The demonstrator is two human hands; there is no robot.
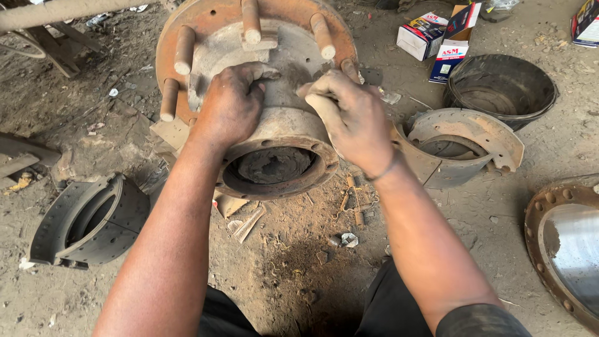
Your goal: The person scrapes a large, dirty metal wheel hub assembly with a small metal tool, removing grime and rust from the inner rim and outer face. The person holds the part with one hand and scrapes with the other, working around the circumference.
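A rusty wheel hub point(274, 128) with several long studs lies on its side on the dirt ground, its open end facing me. My left hand point(231, 103) presses flat on the top of the hub barrel. Next to it, my right hand point(352, 115) rests on the same barrel with the fingers curled; whether it holds something small I cannot tell. A stud point(184, 50) sticks up from the round flange behind my hands.
A brake shoe point(90, 218) lies at the left, another brake shoe point(465, 146) at the right. A dark round tub point(499, 87) and small cardboard boxes point(440, 37) sit behind. A brake drum rim point(564, 243) is at the right edge.
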